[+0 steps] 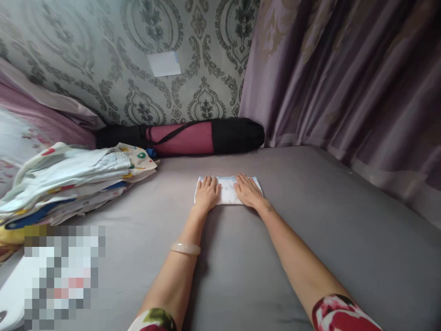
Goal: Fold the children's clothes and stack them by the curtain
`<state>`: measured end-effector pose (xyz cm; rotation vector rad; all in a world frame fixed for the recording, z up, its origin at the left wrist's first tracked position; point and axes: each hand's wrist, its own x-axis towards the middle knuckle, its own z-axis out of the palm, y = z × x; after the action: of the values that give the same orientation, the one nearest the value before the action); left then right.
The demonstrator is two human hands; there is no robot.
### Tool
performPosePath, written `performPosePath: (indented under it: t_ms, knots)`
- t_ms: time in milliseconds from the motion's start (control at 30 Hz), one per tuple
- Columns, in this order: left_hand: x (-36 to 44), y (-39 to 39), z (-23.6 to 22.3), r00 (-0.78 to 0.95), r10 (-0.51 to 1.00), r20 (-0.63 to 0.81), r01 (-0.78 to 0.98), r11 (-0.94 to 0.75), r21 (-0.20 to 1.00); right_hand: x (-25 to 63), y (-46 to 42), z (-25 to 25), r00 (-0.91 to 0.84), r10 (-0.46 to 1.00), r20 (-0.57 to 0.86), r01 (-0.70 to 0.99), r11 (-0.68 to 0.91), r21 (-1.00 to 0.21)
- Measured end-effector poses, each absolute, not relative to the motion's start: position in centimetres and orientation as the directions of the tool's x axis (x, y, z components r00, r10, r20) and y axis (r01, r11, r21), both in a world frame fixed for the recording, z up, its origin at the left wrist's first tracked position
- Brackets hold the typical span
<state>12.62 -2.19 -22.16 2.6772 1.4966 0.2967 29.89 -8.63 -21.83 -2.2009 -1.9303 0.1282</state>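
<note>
The fingers of your left hand lay straight and flat, palm down, gripping nothing; those of your right hand did the same, slanting toward 11 o'clock. Both hands rested on the folded white cloth, one near its 9 o'clock end, the other near its 3 o'clock end, with its middle bare between them. Spread that way, they probably pressed both ends evenly and kept the folds from springing up. The cloth lay straight ahead of you at 12 o'clock on the grey sheet, whose broad surface likely gave it firm support.

A pale bangle circled your left forearm. Taking the cloth as the dial's centre, a pile of clothes sat at 9 o'clock, and a red-and-black bag lay along the patterned wall toward 11. Purple curtains hung from 1 to 2. A pixelated patch hid whatever lay at 8. The pile and bag stood apart from the cloth, so neither blocked your hands.
</note>
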Motion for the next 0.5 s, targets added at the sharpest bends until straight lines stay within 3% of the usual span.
performPosePath:
  t_ms: [100,300,500]
  knots:
    - [12.1,-1.8,-21.7,0.461,0.876,0.139,0.858,-0.480,0.183,31.0,-8.8,-21.4,0.190,0.977,0.091,0.962,-0.167,-0.215]
    - [11.4,-1.0,-22.2,0.423,0.906,-0.019,0.882,-0.407,0.238,32.2,-8.9,-22.8,0.229,0.972,0.047,0.962,-0.218,-0.162]
    - [11.3,-0.4,-22.8,0.434,0.898,0.075,0.857,-0.438,0.271,32.5,-8.4,-23.3,0.196,0.977,0.086,0.969,-0.179,-0.169]
